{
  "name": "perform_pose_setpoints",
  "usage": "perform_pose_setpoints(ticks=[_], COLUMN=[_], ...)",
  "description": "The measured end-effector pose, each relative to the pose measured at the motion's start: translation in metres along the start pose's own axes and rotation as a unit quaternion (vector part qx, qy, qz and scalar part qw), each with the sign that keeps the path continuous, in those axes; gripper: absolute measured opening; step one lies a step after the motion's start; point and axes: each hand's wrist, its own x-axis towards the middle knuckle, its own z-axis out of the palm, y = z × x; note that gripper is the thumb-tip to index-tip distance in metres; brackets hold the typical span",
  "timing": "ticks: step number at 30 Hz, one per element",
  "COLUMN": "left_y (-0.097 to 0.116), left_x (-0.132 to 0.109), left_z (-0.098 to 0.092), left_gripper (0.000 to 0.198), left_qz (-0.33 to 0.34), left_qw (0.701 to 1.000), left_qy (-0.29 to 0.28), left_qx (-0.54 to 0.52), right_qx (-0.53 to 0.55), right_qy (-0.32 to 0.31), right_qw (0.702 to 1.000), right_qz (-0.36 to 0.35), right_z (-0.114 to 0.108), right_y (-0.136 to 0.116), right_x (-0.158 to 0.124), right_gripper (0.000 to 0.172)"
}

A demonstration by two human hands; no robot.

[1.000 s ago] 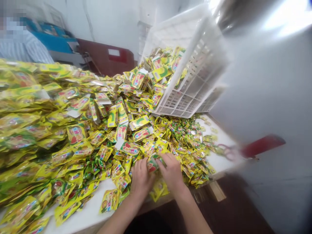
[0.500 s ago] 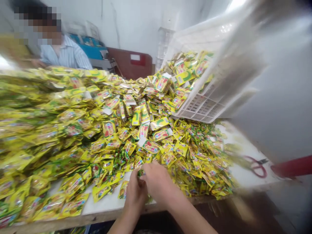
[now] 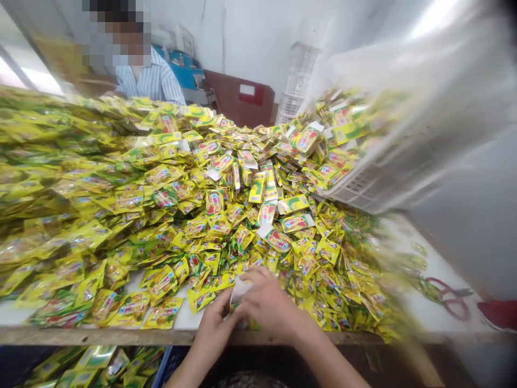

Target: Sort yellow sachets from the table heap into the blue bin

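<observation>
A huge heap of small yellow-green sachets [image 3: 169,194] covers the white table [image 3: 407,310]. At its near edge my left hand [image 3: 214,328] and my right hand [image 3: 269,307] meet, fingers pinched together on a small stack of sachets [image 3: 239,291] with a white back showing. More sachets lie right around both hands.
A white plastic crate [image 3: 383,178], tilted and blurred, spills sachets at the right. Pink-handled scissors [image 3: 448,299] lie on the table's right end beside a red object [image 3: 498,315]. Across the heap sits another person in a striped shirt [image 3: 149,81]. A bin of sachets [image 3: 100,366] stands below the table.
The view has swung left and down, so the table edge and the bin beneath now show. My hands have lifted a few sachets off the pile and hold them together.
</observation>
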Motion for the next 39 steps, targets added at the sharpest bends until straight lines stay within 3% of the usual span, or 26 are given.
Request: perform_pose_setpoints(ticks=[2,4,6,8,10,13,16,19,21,25,28,31,34,36,39], left_y=[0.004,0.011,0.018,0.024,0.029,0.036,0.035,0.026,0.021,0.019,0.019,0.017,0.014,0.012,0.011], left_x=[-0.003,-0.007,-0.009,-0.008,-0.003,0.005,0.009,0.009,0.009,0.013,0.017,0.02,0.018,0.015,0.011], left_z=[-0.003,-0.008,-0.014,-0.02,-0.022,-0.016,-0.007,-0.002,-0.002,-0.001,-0.006,-0.015,-0.023,-0.021,-0.01], left_gripper=[0.036,0.036,0.034,0.028,0.023,0.021,0.028,0.032,0.032,0.037,0.03,0.019,0.017,0.019,0.023], left_qz=[-0.027,-0.067,-0.111,-0.152,-0.183,-0.198,-0.166,-0.126,-0.109,-0.072,-0.027,0.04,0.119,0.159,0.173], left_qw=[1.0,0.997,0.988,0.97,0.954,0.95,0.965,0.983,0.988,0.994,0.999,0.996,0.985,0.976,0.971], left_qy=[-0.006,0.001,-0.012,-0.046,-0.064,-0.062,-0.022,0.072,0.093,0.079,0.044,0.01,0.0,-0.009,-0.018], left_qx=[-0.005,-0.036,-0.106,-0.184,-0.23,-0.235,-0.201,-0.116,-0.064,-0.034,0.012,0.076,0.123,0.148,0.165], right_qx=[0.104,0.219,0.33,0.397,0.369,0.27,0.273,0.281,0.286,0.291,0.268,0.238,0.189,0.139,0.081], right_qy=[0.099,0.158,0.121,0.05,0.041,0.102,0.152,0.144,0.132,0.163,0.176,0.168,0.124,0.09,0.076], right_qw=[0.987,0.945,0.895,0.867,0.891,0.931,0.918,0.925,0.926,0.913,0.92,0.939,0.969,0.985,0.993], right_qz=[0.076,0.187,0.275,0.297,0.262,0.225,0.242,0.209,0.207,0.235,0.225,0.184,0.097,0.047,0.05], right_z=[0.001,0.004,0.009,0.015,0.02,0.024,0.021,0.016,0.015,0.022,0.024,0.018,0.009,0.004,0.001], right_y=[0.0,0.001,0.001,0.0,-0.002,-0.001,0.007,0.015,0.018,0.021,0.023,0.023,0.019,0.012,0.005], right_x=[-0.008,-0.015,-0.021,-0.024,-0.024,-0.02,-0.016,-0.014,-0.013,-0.013,-0.012,-0.012,-0.015,-0.021,-0.036], right_gripper=[0.014,0.014,0.016,0.017,0.013,0.014,0.017,0.018,0.016,0.014,0.011,0.01,0.012,0.015,0.024])
